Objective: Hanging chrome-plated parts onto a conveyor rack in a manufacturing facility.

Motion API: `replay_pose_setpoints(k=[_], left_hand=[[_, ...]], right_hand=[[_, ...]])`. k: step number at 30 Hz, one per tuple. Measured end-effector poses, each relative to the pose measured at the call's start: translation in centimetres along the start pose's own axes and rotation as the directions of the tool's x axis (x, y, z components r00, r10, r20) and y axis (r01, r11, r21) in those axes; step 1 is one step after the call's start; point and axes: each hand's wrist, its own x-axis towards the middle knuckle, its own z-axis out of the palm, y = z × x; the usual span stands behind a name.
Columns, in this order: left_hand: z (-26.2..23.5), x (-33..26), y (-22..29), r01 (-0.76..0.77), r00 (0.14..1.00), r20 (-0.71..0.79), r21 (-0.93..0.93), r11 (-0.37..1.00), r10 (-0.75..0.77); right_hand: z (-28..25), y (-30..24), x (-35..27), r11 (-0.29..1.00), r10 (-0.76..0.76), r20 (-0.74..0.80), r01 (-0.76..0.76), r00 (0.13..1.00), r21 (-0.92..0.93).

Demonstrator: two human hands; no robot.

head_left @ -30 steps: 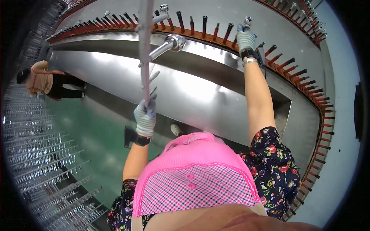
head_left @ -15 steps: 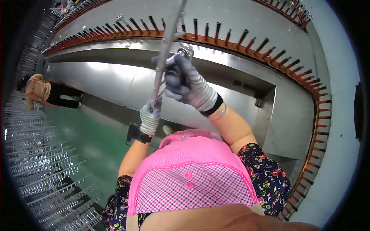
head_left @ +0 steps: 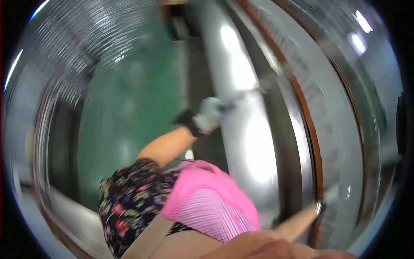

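Note:
My left hand [head_left: 210, 114], in a grey and white glove, reaches over the edge of the steel bench. It is closed on a thin metal bar [head_left: 252, 92], which is smeared by motion and points right across the bench. My right hand [head_left: 331, 194], gloved too, is far out to the right over the orange-brown rack edge [head_left: 311, 129]. Blur hides its fingers, so I cannot make out whether it holds anything. Faint upright tools [head_left: 297, 64] line the rack, too smeared to tell apart.
The shiny steel bench [head_left: 254, 146] runs lengthwise beside me. A green floor [head_left: 133, 99] lies to my left, with rows of hanging metal parts [head_left: 92, 39] beyond it. A person [head_left: 179, 26] is at the far end. Another bench [head_left: 64, 129] stands at far left.
My view has swung round to the left along the bench. My right hand has moved away from the bar, out to the right over the rack. The left hand keeps the bar.

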Motion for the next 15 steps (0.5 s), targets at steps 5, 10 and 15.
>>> replay_pose_setpoints(k=[5,10,15], left_hand=[[10.8,-23.0,6.9,0.153,0.935,0.328,-0.026,0.988,-0.136],[8.9,-41.2,12.3,0.13,0.99,0.084,-0.248,0.96,-0.113],[4.8,-47.4,15.7,0.036,0.952,-0.26,-0.425,0.905,-0.16]], right_hand=[[-17.4,16.8,-32.5,0.834,0.133,0.379,-0.31,0.916,0.456],[-13.3,30.4,-54.3,0.529,0.389,0.178,-0.377,0.904,0.76],[-11.6,20.5,-50.3,0.429,0.519,0.813,-0.903,0.264,0.02]])
